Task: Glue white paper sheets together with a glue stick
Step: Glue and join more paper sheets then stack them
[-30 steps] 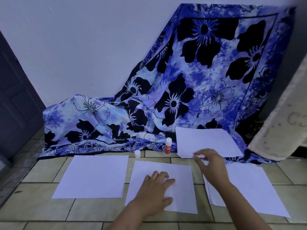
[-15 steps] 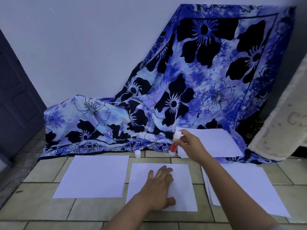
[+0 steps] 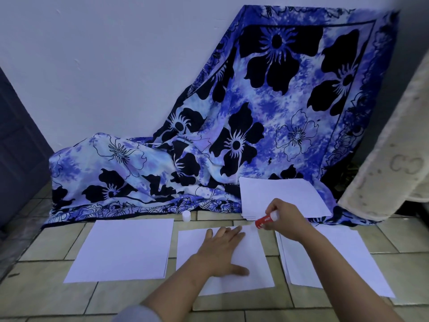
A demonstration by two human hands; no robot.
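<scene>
A white sheet (image 3: 250, 270) lies on the tiled floor in the middle, and my left hand (image 3: 222, 249) presses flat on it with straight fingers. My right hand (image 3: 285, 217) grips a red glue stick (image 3: 264, 221), tilted with its red end pointing down-left, just above the sheet's far right corner. The stick's white cap (image 3: 186, 215) stands on the floor by the cloth's edge. More white sheets lie to the left (image 3: 125, 249) and to the right (image 3: 343, 261), and a stack of sheets (image 3: 278, 194) rests at the back.
A blue and black flowered cloth (image 3: 232, 140) drapes down the wall and onto the floor behind the sheets. A pale mat (image 3: 394, 159) leans at the right. A dark door (image 3: 16, 147) stands at the left.
My right hand went from the paper stack to the glue stick, picked it up and brought it down toward the middle sheet's far right corner. My left hand stayed pressed on that sheet.
</scene>
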